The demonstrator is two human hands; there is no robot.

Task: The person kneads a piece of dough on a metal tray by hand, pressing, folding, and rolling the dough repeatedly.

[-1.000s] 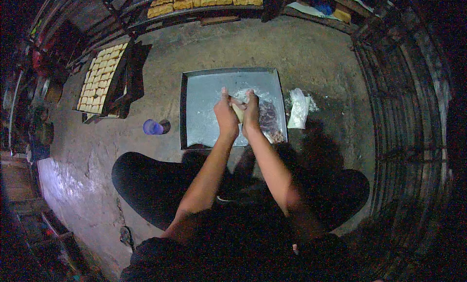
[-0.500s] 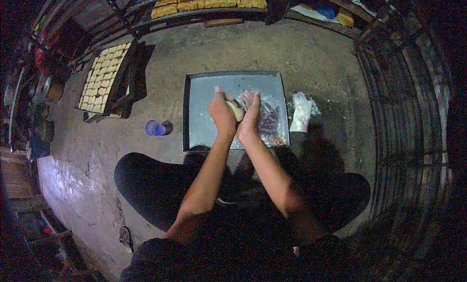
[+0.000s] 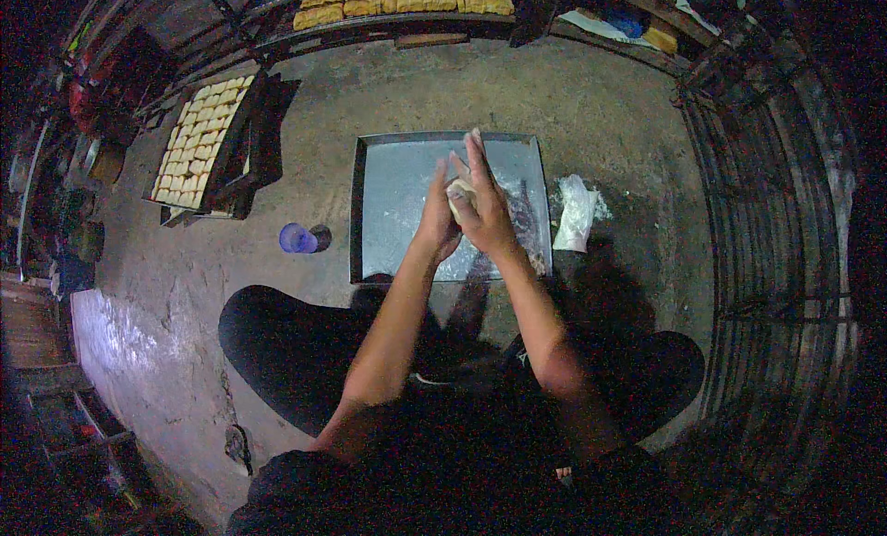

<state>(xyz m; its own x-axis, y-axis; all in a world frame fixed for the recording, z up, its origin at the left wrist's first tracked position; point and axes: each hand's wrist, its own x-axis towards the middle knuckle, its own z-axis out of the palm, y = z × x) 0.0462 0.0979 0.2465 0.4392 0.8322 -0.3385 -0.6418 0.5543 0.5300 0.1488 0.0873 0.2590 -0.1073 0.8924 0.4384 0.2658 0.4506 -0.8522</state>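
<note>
My left hand (image 3: pixel 438 217) and my right hand (image 3: pixel 485 213) press round a pale lump of dough (image 3: pixel 458 190) over a square metal tray (image 3: pixel 393 194) dusted with white powder on the floor. The right hand's fingers point up and forward, higher than the left's; much of the lump is hidden between my palms. Just right of the tray lies a white plastic bag of powder (image 3: pixel 576 213), with some spilt around it.
A purple cup (image 3: pixel 297 237) stands left of the tray. Further left, stacked trays hold many pale buns (image 3: pixel 200 139). A shelf at the back carries browned bread (image 3: pixel 407 4). Dark metal racks (image 3: pixel 767 259) line the right; my crossed legs are in front.
My hands have shifted their hold on the dough: my right hand has turned and its fingers have lifted forward and upward, while my left hand has moved slightly rightward.
</note>
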